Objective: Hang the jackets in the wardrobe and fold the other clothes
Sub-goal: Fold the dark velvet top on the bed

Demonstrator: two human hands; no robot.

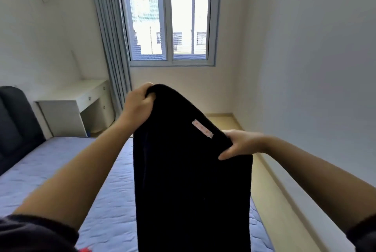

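Above the bed (105, 180), left hand (138, 105) and right hand (242, 143) grip the black garment's (191, 180) top edge; level both corners before folding.

A: Bearing surface?
B: Bed (101, 180), blue quilted cover, running 6 to 10 o'clock; dark padded headboard (14, 125) at 9.
A: Items lying on it?
B: Red scrap (86, 249) at 7, contact unclear.

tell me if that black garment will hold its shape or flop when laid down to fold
Probably floppy: the black garment hangs limp from the left hand and right hand, sagging between them. Likely soft and thickish, since its top edge rounds over instead of creasing. On the bed it would probably slump and need smoothing.
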